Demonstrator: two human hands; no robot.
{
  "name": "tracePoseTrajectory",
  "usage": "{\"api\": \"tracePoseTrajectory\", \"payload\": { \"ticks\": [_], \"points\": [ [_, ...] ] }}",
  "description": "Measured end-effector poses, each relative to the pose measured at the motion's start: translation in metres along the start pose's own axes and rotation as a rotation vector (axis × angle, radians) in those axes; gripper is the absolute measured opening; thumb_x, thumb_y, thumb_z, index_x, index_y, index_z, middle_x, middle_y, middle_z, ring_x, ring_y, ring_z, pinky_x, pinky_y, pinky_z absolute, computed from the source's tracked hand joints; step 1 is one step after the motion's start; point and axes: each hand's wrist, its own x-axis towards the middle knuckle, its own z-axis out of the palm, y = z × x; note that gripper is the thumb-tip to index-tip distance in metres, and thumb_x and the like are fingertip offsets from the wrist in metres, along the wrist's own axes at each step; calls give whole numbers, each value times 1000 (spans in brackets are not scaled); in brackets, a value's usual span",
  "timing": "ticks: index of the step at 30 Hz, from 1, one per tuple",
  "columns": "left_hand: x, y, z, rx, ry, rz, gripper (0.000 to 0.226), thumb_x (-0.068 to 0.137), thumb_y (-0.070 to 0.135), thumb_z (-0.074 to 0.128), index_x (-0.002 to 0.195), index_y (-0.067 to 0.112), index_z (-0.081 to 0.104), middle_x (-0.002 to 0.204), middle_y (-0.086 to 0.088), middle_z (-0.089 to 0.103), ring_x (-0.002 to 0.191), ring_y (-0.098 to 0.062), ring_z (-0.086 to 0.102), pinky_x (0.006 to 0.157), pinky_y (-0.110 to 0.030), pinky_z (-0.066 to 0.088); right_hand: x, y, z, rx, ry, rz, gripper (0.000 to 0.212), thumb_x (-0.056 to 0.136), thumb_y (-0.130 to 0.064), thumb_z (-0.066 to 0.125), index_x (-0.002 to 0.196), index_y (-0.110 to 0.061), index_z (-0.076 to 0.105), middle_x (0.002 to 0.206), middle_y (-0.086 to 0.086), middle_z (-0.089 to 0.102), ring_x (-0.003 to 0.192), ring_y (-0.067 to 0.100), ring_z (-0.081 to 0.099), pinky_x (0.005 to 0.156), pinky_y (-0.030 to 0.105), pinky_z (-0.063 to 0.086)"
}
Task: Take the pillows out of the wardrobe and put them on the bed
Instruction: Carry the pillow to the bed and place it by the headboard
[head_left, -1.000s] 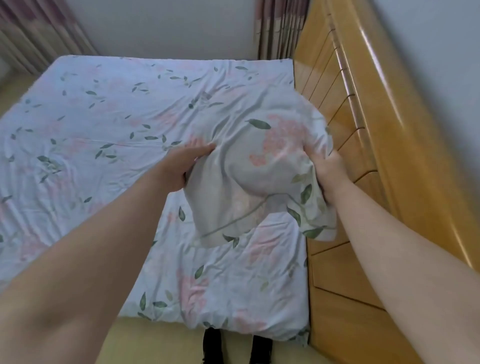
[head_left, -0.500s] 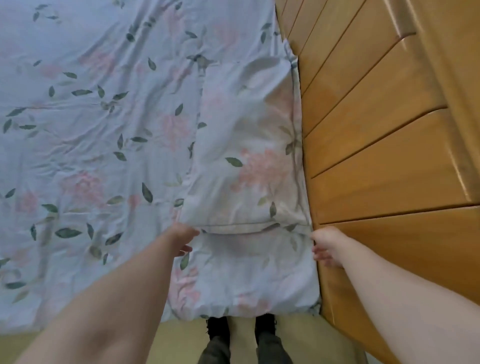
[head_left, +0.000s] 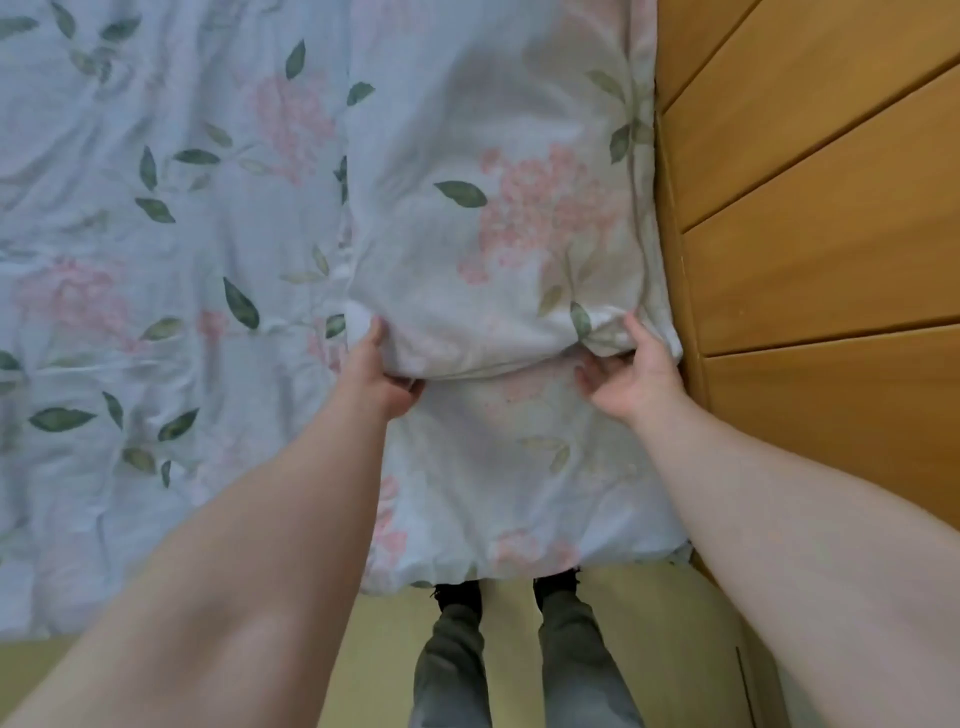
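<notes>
Now both hands' fingers (head_left: 597, 375) clenched on pillow (head_left: 498, 218) near edge, flat on bed (head_left: 156, 249).

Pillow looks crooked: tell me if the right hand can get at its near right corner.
Probably yes: the right hand is already at that corner of the pillow, thumb on top, nothing between them.

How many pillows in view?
1. The pillow lies on the bed against the wooden headboard, both hands at its near edge. Others may be out of frame.

Wooden headboard panels (head_left: 810, 218), yellowish floor (head_left: 363, 665), perhaps dark socks (head_left: 457, 596)
</notes>
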Motion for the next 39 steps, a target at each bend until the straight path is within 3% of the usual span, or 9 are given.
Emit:
{"api": "tracePoseTrajectory", "payload": {
  "ticks": [2, 7, 10, 17, 20, 22, 25, 34, 39],
  "points": [
    [-3, 9, 5, -42, -103, 37, 39, 92, 40, 68, 126, 19, 67, 124, -6, 72, 110, -28, 70, 80, -44, 59, -3, -1, 5, -6, -3, -31, 26, 91, -38, 69, 109, -19, 67, 109, 6, 70, 90, 23, 66, 81, 34, 51],
    [-40, 3, -4, -88, -206, 111, 32, 99, 21, 58, 129, 13, 67, 124, -8, 73, 116, -26, 68, 101, -43, 53, -34, 3, -14, -32, 149, -61, 20, 95, -31, 67, 110, -18, 66, 102, 3, 71, 81, 20, 65, 63, 30, 51],
    [-56, -27, -27, -100, -110, 90, 36, 100, 24, 58, 133, 11, 62, 122, -10, 72, 110, -26, 69, 91, -42, 57, -59, 12, -28, -51, 226, -68, 32, 93, -35, 68, 121, -20, 65, 112, 1, 71, 80, 18, 65, 56, 28, 49],
    [-92, -74, -50, -105, -23, 76, 33, 98, 29, 63, 126, 11, 62, 114, -10, 73, 99, -27, 71, 75, -41, 59, -119, 17, -56, -184, 477, -132, 28, 92, -38, 67, 82, -20, 48, 85, -1, 45, 64, 15, 39, 49, 22, 33],
    [-107, -90, -63, -107, 10, 69, 34, 94, 34, 68, 121, 13, 66, 113, -8, 75, 103, -27, 72, 82, -40, 60, -145, 21, -69, -114, 452, -138, 26, 95, -32, 66, 86, -16, 48, 89, 2, 49, 60, 15, 47, 51, 19, 46],
    [-117, -100, -74, -110, 21, 59, 36, 94, 37, 67, 123, 15, 68, 107, -6, 77, 102, -25, 73, 85, -38, 60, -163, 25, -77, -86, 419, -153, 26, 97, -29, 65, 103, -13, 45, 92, 5, 46, 68, 20, 55, 68, 24, 60],
    [-133, -116, -91, -140, 81, 35, 35, 94, 36, 69, 122, 16, 69, 93, -4, 79, 88, -22, 75, 64, -34, 61, -188, 29, -94, -99, 413, -154, 31, 98, -28, 64, 112, -14, 42, 92, 6, 44, 72, 25, 60, 86, 34, 62],
    [-150, -146, -129, -67, 243, 29, 37, 91, 43, 70, 115, 15, 65, 99, -3, 73, 81, -22, 70, 53, -34, 56, -208, 69, -139, -156, 461, -101, 30, 96, -32, 66, 112, -16, 46, 93, 7, 48, 71, 25, 64, 86, 34, 62],
    [-143, -153, -146, 42, 250, -35, 21, 99, 36, 55, 107, 19, 63, 89, 1, 69, 72, -17, 65, 64, -30, 55, -191, 82, -149, -138, 476, -51, 39, 95, -39, 67, 124, -21, 50, 96, 6, 45, 79, 25, 63, 83, 29, 62]
  ]
}}
